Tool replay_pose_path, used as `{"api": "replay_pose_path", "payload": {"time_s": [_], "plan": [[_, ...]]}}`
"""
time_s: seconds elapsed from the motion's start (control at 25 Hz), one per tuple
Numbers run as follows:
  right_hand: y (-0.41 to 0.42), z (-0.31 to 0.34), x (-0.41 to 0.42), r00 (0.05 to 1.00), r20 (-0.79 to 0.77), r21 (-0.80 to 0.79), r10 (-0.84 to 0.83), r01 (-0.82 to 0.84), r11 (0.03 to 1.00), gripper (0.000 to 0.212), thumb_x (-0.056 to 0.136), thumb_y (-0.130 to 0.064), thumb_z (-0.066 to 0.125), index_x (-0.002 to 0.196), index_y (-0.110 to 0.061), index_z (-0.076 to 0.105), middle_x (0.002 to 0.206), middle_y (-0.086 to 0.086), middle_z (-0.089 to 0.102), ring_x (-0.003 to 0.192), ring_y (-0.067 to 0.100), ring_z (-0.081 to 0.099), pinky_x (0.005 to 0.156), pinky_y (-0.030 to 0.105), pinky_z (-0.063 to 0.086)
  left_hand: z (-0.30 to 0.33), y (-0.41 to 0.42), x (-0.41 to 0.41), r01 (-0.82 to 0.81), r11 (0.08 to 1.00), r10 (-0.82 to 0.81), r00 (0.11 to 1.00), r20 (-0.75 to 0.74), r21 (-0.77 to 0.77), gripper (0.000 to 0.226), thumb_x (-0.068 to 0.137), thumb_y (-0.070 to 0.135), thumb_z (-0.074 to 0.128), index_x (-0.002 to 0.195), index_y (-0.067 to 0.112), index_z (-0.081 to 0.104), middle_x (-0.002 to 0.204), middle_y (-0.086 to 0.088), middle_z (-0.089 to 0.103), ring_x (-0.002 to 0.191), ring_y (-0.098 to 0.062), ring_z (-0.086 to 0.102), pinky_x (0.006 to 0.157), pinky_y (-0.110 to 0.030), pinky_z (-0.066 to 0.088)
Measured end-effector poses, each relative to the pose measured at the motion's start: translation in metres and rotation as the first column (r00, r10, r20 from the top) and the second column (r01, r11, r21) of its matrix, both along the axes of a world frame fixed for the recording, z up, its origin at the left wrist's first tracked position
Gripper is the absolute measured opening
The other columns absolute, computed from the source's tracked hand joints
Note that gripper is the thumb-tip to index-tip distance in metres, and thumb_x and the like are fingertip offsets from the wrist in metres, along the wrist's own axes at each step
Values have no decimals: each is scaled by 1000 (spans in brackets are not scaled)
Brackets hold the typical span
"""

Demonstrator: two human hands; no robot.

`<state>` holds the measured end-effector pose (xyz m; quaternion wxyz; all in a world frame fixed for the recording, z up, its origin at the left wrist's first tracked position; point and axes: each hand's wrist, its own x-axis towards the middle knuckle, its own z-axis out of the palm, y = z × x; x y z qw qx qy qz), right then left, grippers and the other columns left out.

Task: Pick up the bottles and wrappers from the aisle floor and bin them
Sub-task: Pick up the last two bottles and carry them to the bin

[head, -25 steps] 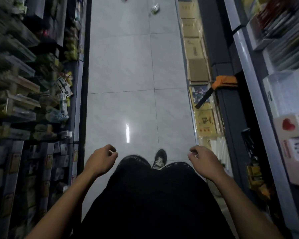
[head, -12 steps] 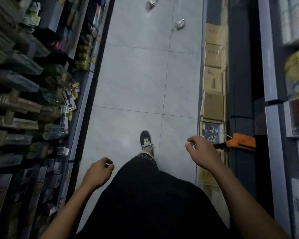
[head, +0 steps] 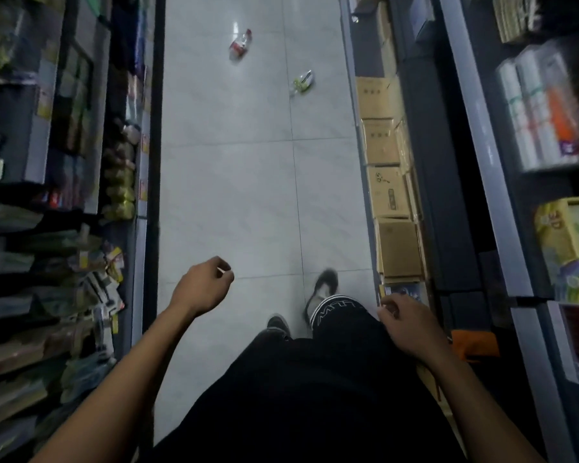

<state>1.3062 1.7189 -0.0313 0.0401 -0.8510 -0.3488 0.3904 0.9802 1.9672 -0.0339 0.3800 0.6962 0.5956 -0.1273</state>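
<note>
Pale aisle floor [head: 228, 202] is seen between shelves; a red-labelled bottle [head: 239, 46] and green wrapper [head: 302, 82] lie far ahead. Left hand [head: 203, 287] and right hand [head: 410, 329] are loosely curled, empty.

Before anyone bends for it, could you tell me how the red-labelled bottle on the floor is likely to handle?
The red-labelled bottle lies on its side on glossy tile, so a nudge would probably roll it. It looks like clear thin plastic, likely light and crushable, though blur hides whether it is empty.

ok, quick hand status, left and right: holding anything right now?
Left hand: fingers loosely curled, holding nothing.
Right hand: fingers loosely curled by the hip, holding nothing.
</note>
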Motion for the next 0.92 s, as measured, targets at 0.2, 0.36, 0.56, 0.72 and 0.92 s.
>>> {"api": "replay_pose_path", "payload": {"time_s": [0.2, 0.36, 0.56, 0.72, 0.92], "plan": [[116, -16, 85, 999, -49, 9, -23, 23, 1000, 30, 99, -37, 55, 124, -22, 64, 121, -4, 65, 103, 12, 61, 85, 35, 52, -8, 122, 89, -6, 999, 7, 1000, -11, 45, 25, 93, 39, 51, 110, 28, 66, 98, 5, 69, 93, -22, 65, 83, -37, 53], [232, -4, 154, 997, -77, 56, 31, -27, 998, 31, 99, -37, 57, 125, -23, 64, 122, -5, 65, 105, 13, 62, 89, 37, 55, -7, 174, 131, -78, 997, 76, 996, -52, -20, 26, 93, 38, 52, 111, 27, 67, 106, 3, 72, 94, -19, 65, 83, -36, 53], [388, 3, 217, 971, -24, 97, 239, -235, 967, 40, 98, -43, 52, 129, -19, 64, 122, -1, 66, 106, 16, 62, 91, 43, 55, -7, 229, 155, -227, 972, 223, 973, -63, -58, 19, 92, 38, 54, 103, 30, 66, 101, 6, 73, 91, -15, 66, 85, -37, 54], [511, 7, 240, 957, -16, 123, 289, -285, 951, 41, 99, -43, 51, 130, -19, 63, 122, -1, 66, 106, 17, 62, 92, 43, 55, -12, 289, 163, -326, 941, 320, 944, -83, -88, 17, 94, 37, 55, 104, 30, 67, 101, 6, 72, 94, -17, 66, 87, -38, 53], [639, 6, 252, 958, 7, 91, 286, -285, 954, 40, 99, -44, 51, 130, -21, 63, 120, -3, 67, 102, 13, 62, 87, 41, 56, -22, 424, 175, -329, 938, 321, 943, -83, -109, 18, 92, 40, 54, 103, 32, 66, 101, 7, 72, 93, -18, 66, 86, -38, 54]]}}
